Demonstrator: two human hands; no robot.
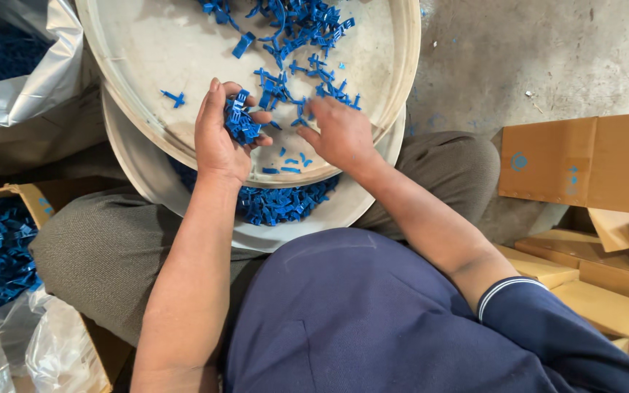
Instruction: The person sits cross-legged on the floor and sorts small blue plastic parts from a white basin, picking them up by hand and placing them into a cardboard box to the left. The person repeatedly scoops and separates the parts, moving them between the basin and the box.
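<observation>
A wide white round tray (147, 51) rests on my lap, with small blue plastic clips (296, 33) scattered over its far part. My left hand (220, 138) is cupped over the tray's near side and holds a bunch of the blue clips (242, 122). My right hand (340, 135) lies palm down on the tray just right of it, fingertips touching loose clips. A second white tray (136, 171) sits underneath and holds more blue clips (278, 205) at its near edge.
A cardboard box (34, 200) lined with clear plastic holds many blue clips at my left. A silvery bag (27, 80) lies at upper left. Folded cardboard boxes (584, 164) are stacked at right on the concrete floor (533, 51).
</observation>
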